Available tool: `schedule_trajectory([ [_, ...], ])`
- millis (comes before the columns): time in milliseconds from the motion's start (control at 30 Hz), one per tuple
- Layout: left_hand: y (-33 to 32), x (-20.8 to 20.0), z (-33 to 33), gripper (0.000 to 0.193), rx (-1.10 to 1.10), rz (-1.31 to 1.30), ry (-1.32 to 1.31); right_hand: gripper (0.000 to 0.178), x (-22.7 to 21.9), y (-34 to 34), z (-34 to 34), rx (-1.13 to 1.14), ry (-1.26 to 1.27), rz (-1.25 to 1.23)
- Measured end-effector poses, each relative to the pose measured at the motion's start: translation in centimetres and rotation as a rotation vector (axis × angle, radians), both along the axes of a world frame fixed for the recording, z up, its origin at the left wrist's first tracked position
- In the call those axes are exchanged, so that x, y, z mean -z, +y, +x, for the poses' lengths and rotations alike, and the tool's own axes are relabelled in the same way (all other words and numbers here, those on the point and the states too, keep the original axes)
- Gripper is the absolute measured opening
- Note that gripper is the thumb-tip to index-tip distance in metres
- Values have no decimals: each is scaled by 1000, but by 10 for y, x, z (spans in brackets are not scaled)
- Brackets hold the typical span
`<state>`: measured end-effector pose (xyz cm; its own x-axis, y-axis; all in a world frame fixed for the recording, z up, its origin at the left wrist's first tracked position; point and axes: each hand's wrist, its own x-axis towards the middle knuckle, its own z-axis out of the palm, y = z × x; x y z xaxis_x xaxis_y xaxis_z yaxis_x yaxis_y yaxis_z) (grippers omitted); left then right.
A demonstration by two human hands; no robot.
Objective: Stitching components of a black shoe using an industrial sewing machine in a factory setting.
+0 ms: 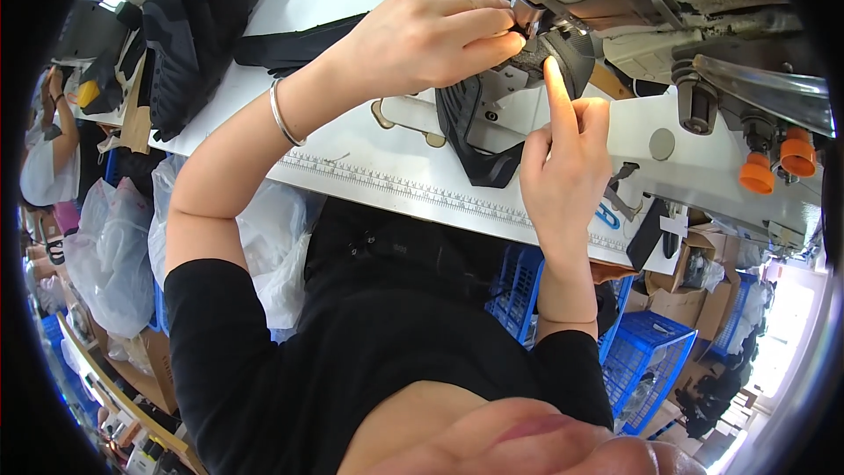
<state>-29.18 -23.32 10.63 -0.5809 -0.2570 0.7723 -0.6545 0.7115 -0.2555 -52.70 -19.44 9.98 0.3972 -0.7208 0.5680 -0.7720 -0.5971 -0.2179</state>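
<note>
A black and grey shoe upper (573,60) lies under the head of a sewing machine (607,4), lit by a small lamp near the needle area. My left hand (431,42) has its fingers together on the upper, beside the presser foot. They hide part of the material. With its index finger stretched out, my right hand (567,154) presses on the grey mesh; its other fingers are curled, with nothing visible in them. A grooved black section (466,136) hangs over the metal plate (505,114) toward me. Left of my left hand lies a black strip (299,44).
A measuring tape (404,185) runs along the table's front edge. Small snips with a blue handle (607,215) lie at right. Black shoe uppers (193,26) are piled at left. Orange knobs (756,173) sit under the machine. Plastic bags (110,255), blue crates (649,356) and another person (48,163) are around.
</note>
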Motion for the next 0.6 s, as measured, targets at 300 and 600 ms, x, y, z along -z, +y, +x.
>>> schedule_trajectory([
  [300, -9, -7, 9, 19, 63, 22, 7, 65, -3, 5, 8, 36, 38, -6],
  [600, -14, -10, 16, 21, 61, 14, -17, 62, -6, -10, 1, 15, 49, -74],
])
